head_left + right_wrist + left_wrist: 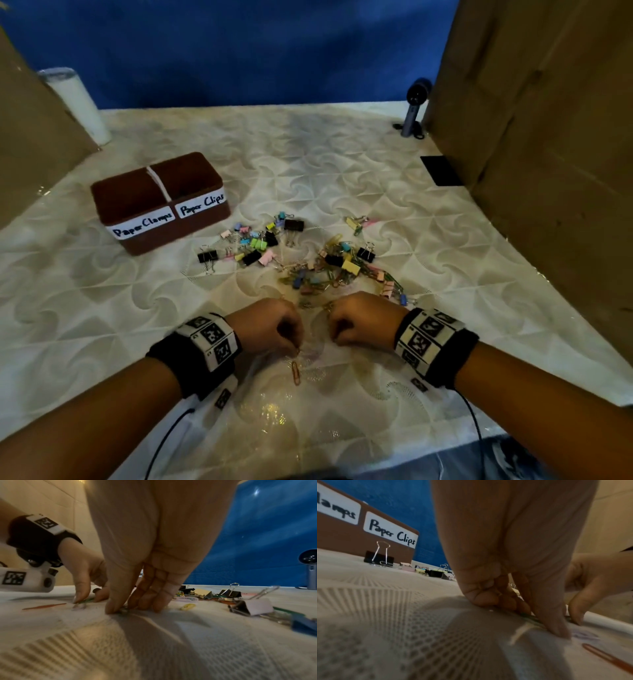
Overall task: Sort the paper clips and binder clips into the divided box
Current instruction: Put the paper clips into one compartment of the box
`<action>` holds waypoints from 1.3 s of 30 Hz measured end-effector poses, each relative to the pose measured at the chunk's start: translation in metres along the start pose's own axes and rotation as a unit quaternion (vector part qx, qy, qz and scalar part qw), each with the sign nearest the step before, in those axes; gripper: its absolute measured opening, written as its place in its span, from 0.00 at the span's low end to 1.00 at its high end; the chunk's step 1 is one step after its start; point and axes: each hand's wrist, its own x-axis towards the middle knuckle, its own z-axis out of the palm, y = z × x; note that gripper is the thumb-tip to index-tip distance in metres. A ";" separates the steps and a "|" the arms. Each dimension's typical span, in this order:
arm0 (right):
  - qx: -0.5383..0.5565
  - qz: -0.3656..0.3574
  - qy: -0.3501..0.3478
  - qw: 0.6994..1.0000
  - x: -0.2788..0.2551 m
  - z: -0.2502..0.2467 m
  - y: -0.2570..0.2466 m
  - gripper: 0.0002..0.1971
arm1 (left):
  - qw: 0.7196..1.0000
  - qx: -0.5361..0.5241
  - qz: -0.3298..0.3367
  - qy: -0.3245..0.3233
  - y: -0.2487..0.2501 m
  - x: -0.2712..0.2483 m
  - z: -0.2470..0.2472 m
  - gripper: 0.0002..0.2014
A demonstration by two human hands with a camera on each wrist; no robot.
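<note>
The brown divided box (161, 238) stands at the back left, with its left half labelled "Paper Clamps" and its right half "Paper Clips". A mixed pile of coloured binder clips and paper clips (308, 260) lies mid-surface. Both hands work at the pile's near edge, fingers curled down onto the quilted surface. My left hand (292, 345) (534, 618) pinches a green paper clip (86, 600) against the fabric. An orange paper clip (295, 371) (607, 657) lies loose just in front of it. My right hand (334, 337) (124, 609) pinches a small dark clip (123, 611); what kind is unclear.
Cardboard walls stand at left (30, 144) and right (548, 154). A white cylinder (80, 102) is at the back left, with a small grey device on a stand (415, 109) at the back right. A flat black item (440, 170) lies by the right wall.
</note>
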 end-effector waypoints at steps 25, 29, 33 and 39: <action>0.056 0.096 0.087 0.990 0.006 -0.021 0.038 0.06 | 0.958 -0.091 -0.161 0.218 -0.029 0.013 -0.013 0.06; 0.064 0.125 0.104 0.985 0.010 -0.018 0.040 0.06 | 0.969 -0.070 -0.144 0.190 -0.029 0.015 -0.016 0.03; 0.074 0.148 0.109 0.980 0.013 -0.019 0.041 0.11 | 0.979 -0.023 -0.123 0.160 -0.029 0.016 -0.019 0.04; 0.060 0.161 0.070 0.983 0.012 -0.023 0.044 0.10 | 0.988 0.023 -0.097 0.122 -0.029 0.019 -0.024 0.06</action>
